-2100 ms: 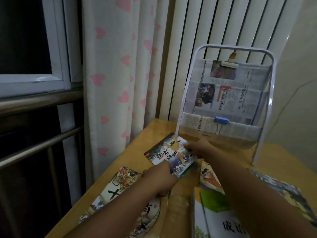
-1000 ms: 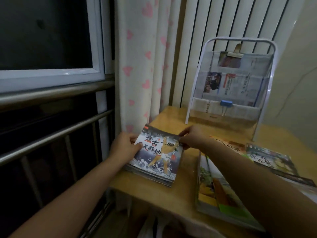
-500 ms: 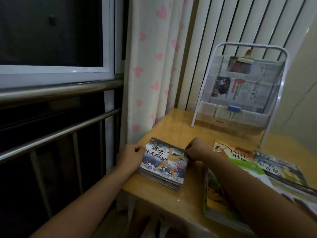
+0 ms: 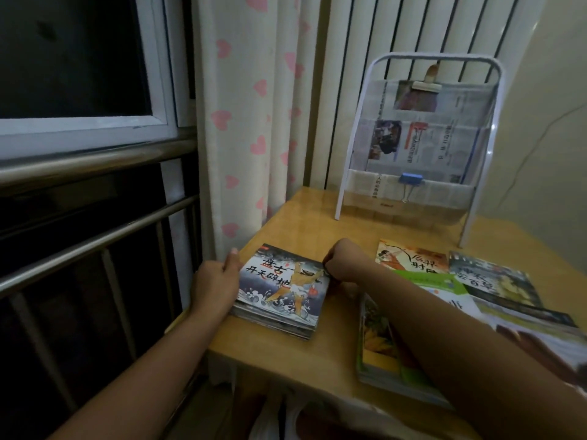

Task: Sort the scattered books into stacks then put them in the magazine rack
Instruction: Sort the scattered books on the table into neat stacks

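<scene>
At the table's (image 4: 317, 354) near-left corner, 1 small stack of books (image 4: 281, 289) lies flat. Left hand (image 4: 216, 281) presses its left edge, fingers flat and open; right hand (image 4: 341, 263), curled, bears on its right edge, apparently squaring it. Loose books (image 4: 413, 258) lie right. Magazine rack (image 4: 419, 138) stands behind, lined with newspaper.

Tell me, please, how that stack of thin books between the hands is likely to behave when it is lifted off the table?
The stack of thin books looks like many slim glossy volumes, so layers may slide apart. Both the left hand and right hand press its sides, which probably helps. It is likely somewhat bendy and moderately heavy.
</scene>
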